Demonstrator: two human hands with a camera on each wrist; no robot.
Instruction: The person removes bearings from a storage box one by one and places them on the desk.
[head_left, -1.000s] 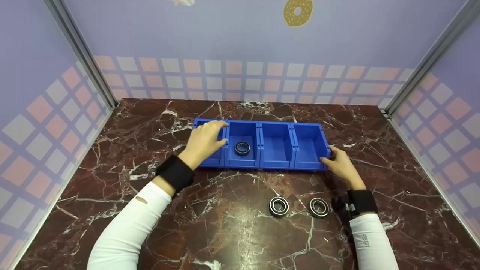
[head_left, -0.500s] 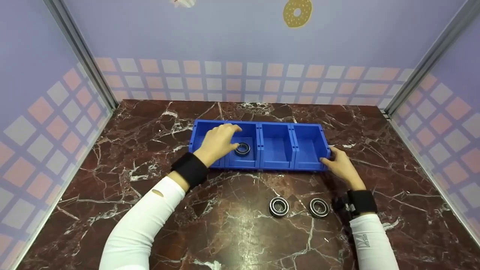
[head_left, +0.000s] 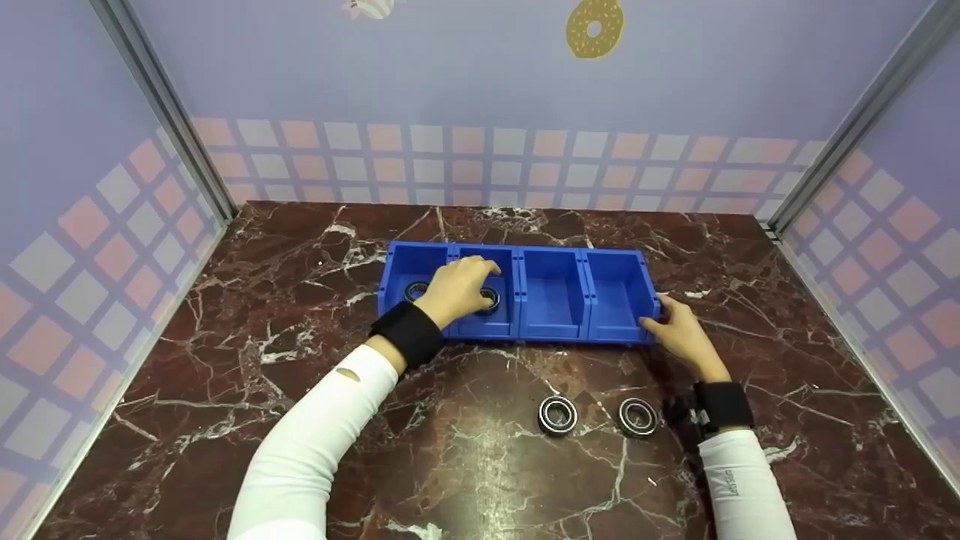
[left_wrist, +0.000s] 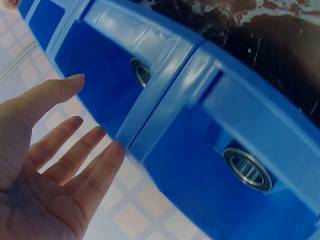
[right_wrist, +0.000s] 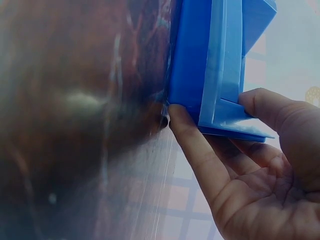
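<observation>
A joined row of blue plastic storage bins (head_left: 551, 330) lies across the table. One ball bearing (head_left: 415, 290) sits in the leftmost bin, partly covered by my left hand (head_left: 456, 289). In the second bin another bearing (head_left: 491, 300) shows beside my thumb; both bearings (left_wrist: 247, 169) also appear in the left wrist view. My left hand hovers over the second bin, fingers spread and holding nothing. At the row's right end, my right hand (head_left: 679, 330) grips the wall of the last bin, with the thumb (right_wrist: 265, 107) at the rim and the fingers outside.
Two more bearings, one at centre right (head_left: 557, 415) and another bearing (head_left: 637, 417) near the right wrist, lie on the dark red marbled table (head_left: 450, 450). Patterned panels (head_left: 487, 90) enclose the back and sides.
My left hand has moved right and slightly nearer, from over the leftmost bin to over the second, uncovering the bearing in the leftmost bin. The right hand keeps its hold.
</observation>
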